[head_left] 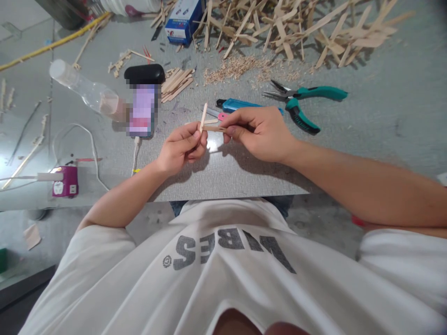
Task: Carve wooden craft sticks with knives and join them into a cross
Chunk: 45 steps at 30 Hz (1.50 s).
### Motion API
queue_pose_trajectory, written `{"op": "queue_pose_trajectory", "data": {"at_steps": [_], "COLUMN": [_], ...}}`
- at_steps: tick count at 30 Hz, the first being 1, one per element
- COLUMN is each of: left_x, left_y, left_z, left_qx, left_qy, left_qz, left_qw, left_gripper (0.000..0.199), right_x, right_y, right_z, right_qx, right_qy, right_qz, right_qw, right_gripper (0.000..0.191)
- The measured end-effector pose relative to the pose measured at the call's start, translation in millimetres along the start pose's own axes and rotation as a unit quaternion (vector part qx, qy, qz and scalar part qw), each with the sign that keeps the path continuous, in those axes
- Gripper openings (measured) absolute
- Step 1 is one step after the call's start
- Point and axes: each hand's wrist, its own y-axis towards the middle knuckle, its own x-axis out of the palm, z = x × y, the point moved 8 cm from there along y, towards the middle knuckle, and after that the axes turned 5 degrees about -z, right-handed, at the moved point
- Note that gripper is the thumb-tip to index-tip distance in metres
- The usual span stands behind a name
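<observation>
My left hand (185,146) pinches a pale wooden craft stick (204,116) that points away from me. Crossing toward the right is a second wooden craft stick (213,128), and the thumb and fingers of my right hand (256,132) are closed on its far end. The two sticks meet at my left fingertips; whether they are joined there I cannot tell. Just beyond my right hand lie a blue utility knife (240,105) and a pink-handled blade tool (222,116), partly covered by the fingers.
Green-handled pliers (296,98) lie at the right. Beyond are wood shavings (237,69), a heap of joined sticks (282,28) and a blue box (184,21). Loose sticks (177,83), a phone (142,109), a black case (144,73), a plastic bottle (87,90) and a purple adapter (66,180) are leftward.
</observation>
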Motion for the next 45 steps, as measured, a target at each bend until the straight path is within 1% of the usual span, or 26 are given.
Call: {"op": "queue_pose_trajectory", "data": {"at_steps": [3,7,11,13,16,19,22,27,31,33,36,38,40,43,45], "left_x": [4.6,6.3,8.5,6.6,2.1,3.4,5.0,7.3,12.2,13.9,15.4,16.3,17.4,17.3,16.1], "left_y": [0,1,1,1,1,0,0,0,0,1,3,3,3,1,0], "left_z": [-3,-9,-13,-13,-13,-15,-18,-23,-27,-29,-30,-28,-27,-31,-35], "left_qx": [-0.018,-0.023,-0.024,-0.013,0.013,0.020,0.015,-0.003,-0.018,-0.028,-0.033,-0.033,-0.042,-0.079,-0.103], "left_qy": [-0.014,-0.030,-0.034,-0.017,0.029,0.044,0.049,0.058,0.070,0.045,-0.021,-0.055,-0.081,-0.106,-0.119], "left_qz": [-0.034,-0.042,-0.057,-0.054,-0.041,-0.052,-0.048,-0.033,-0.042,-0.040,-0.031,-0.030,-0.031,-0.021,-0.007], "left_qw": [0.999,0.998,0.997,0.998,0.999,0.997,0.998,0.998,0.997,0.998,0.999,0.997,0.995,0.991,0.987], "left_gripper": [0.050,0.052,0.055,0.055,0.056,0.056,0.057,0.064,0.063,0.061,0.058,0.056,0.054,0.053,0.053], "right_x": [1,4,6,5,3,3,6,11,16,18,17,16,14,12,13], "right_y": [0,-2,-8,-10,-10,-9,-9,-10,-10,-10,-8,-7,-5,-5,-6], "right_z": [-1,-5,-7,-10,-15,-16,-13,-11,-13,-13,-12,-11,-11,-11,-12], "right_qx": [0.001,0.013,0.052,0.059,0.037,0.023,0.023,0.031,0.037,0.042,0.050,0.047,0.039,0.033,0.034], "right_qy": [0.014,0.023,0.008,-0.009,-0.039,-0.047,-0.041,-0.041,-0.015,-0.006,0.008,0.013,-0.004,-0.042,-0.044], "right_qz": [-0.004,-0.008,0.000,0.006,0.014,0.017,0.015,0.011,-0.006,-0.006,0.006,0.002,-0.005,-0.011,-0.010], "right_qw": [1.000,1.000,0.999,0.998,0.998,0.998,0.999,0.999,0.999,0.999,0.999,0.999,0.999,0.999,0.998], "right_gripper": [0.016,0.016,0.018,0.021,0.021,0.019,0.018,0.015,0.014,0.012,0.012,0.016,0.022,0.028,0.029]}}
